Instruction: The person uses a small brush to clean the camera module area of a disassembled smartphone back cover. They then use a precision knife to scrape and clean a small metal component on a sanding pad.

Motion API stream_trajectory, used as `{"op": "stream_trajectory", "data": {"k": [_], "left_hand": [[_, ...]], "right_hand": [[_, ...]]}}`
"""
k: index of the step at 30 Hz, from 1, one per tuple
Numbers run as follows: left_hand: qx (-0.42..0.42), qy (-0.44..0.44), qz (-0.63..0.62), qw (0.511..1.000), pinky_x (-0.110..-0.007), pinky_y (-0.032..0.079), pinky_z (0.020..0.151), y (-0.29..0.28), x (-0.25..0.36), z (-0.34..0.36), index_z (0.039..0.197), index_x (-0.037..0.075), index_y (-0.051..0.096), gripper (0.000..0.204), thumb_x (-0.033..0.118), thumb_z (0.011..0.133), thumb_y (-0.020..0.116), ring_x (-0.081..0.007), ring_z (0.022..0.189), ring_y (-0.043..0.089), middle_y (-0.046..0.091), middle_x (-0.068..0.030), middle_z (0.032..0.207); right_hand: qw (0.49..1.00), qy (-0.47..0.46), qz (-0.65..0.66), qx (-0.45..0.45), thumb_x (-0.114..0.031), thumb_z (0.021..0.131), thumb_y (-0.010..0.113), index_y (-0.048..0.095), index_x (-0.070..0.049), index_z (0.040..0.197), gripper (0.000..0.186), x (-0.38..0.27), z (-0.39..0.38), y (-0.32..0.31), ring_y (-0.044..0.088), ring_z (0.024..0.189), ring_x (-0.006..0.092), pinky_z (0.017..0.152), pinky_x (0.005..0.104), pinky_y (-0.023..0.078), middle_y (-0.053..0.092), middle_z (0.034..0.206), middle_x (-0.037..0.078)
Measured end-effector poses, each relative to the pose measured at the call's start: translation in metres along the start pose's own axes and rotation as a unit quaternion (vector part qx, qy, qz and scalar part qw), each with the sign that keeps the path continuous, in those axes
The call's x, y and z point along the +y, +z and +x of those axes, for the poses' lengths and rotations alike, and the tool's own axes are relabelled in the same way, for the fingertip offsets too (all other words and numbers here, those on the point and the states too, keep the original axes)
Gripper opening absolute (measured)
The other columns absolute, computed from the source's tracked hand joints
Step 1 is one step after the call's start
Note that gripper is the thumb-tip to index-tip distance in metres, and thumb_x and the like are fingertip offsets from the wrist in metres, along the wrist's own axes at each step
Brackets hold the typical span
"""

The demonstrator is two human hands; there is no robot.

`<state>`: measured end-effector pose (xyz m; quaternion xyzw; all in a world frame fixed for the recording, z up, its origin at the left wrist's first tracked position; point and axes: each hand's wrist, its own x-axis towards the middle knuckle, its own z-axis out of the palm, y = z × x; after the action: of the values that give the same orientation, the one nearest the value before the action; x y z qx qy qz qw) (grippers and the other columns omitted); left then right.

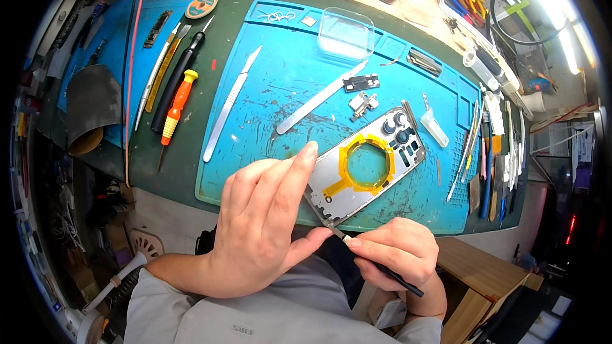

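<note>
A silver phone frame (319, 175) with camera rings and yellow tape around a round cutout lies tilted on the blue silicone mat (248, 134). My left hand (258, 223) is at its lower left, fingers extended along that edge and thumb out at the bottom corner. My right hand (398, 251) pinches a slim black-handled tool (403, 282) whose flat tip meets the frame's bottom corner, beside my left thumb. Just above the frame are a small black part (361, 82), a metal bracket (363, 103) and a long metal spatula (309, 107).
Left of the mat lie an orange screwdriver (175, 105), blades and a second blue mat (159, 0). A clear box (346, 28) sits at the back. Tweezers and brushes (494, 159) line the right side, with a wooden desk (478, 261) below. A red cable (134, 44) crosses the left.
</note>
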<state>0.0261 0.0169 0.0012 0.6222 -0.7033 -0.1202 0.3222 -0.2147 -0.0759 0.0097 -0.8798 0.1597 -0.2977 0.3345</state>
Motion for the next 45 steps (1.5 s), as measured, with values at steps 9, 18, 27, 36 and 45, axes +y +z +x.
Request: {"op": "stream_trajectory", "data": {"k": [9, 18, 27, 36, 45], "left_hand": [[-0.007, -0.005, 0.004, 1.0, -0.047, 0.044, 0.108, -0.0014, 0.0001, 0.0003, 0.164, -0.008, 0.039, 0.114, 0.021, 0.071, 0.096, -0.0338, 0.121, 0.058, 0.067, -0.0169, 0.146], [-0.002, -0.009, -0.001, 1.0, -0.046, 0.044, 0.106, -0.0012, 0.0008, 0.0008, 0.163, -0.008, 0.041, 0.112, 0.023, 0.071, 0.097, -0.0335, 0.12, 0.059, 0.068, -0.0164, 0.145], [0.008, -0.005, 0.0, 1.0, -0.045, 0.045, 0.104, 0.0004, -0.0004, 0.0005, 0.161, -0.008, 0.044, 0.11, 0.025, 0.072, 0.096, -0.033, 0.119, 0.06, 0.068, -0.0159, 0.144], [0.013, -0.001, 0.004, 1.0, -0.045, 0.046, 0.103, 0.0009, 0.0001, 0.0019, 0.16, -0.009, 0.045, 0.106, 0.028, 0.074, 0.095, -0.0327, 0.118, 0.062, 0.069, -0.0161, 0.142], [0.01, -0.001, 0.003, 1.0, -0.044, 0.047, 0.102, 0.0006, -0.0012, 0.0001, 0.16, -0.009, 0.045, 0.104, 0.036, 0.08, 0.093, -0.0328, 0.118, 0.062, 0.07, -0.0169, 0.143]], "right_hand": [[1.0, -0.009, -0.011, -0.003, 0.006, 0.07, 0.086, 0.082, -0.002, 0.114, 0.045, 0.0005, -0.0005, 0.0014, 0.07, 0.071, 0.0164, 0.059, 0.0279, 0.052, 0.08, 0.095, 0.005], [0.999, -0.025, -0.027, 0.0, 0.008, 0.068, 0.085, 0.082, -0.001, 0.114, 0.047, 0.0016, -0.0014, 0.0033, 0.07, 0.071, 0.0149, 0.058, 0.027, 0.051, 0.08, 0.095, 0.005], [0.999, -0.024, -0.024, 0.005, 0.007, 0.07, 0.085, 0.082, -0.002, 0.113, 0.044, 0.0037, -0.003, 0.004, 0.07, 0.07, 0.0146, 0.058, 0.0263, 0.051, 0.081, 0.097, 0.005], [0.999, -0.029, -0.043, -0.002, 0.006, 0.071, 0.085, 0.083, -0.002, 0.114, 0.044, 0.0025, -0.0041, 0.0038, 0.07, 0.069, 0.0138, 0.057, 0.0257, 0.05, 0.081, 0.096, 0.004], [0.998, -0.034, -0.046, -0.006, 0.005, 0.071, 0.086, 0.084, -0.002, 0.114, 0.043, 0.0028, -0.0049, 0.0041, 0.07, 0.07, 0.0128, 0.056, 0.0257, 0.05, 0.081, 0.097, 0.005]]}}
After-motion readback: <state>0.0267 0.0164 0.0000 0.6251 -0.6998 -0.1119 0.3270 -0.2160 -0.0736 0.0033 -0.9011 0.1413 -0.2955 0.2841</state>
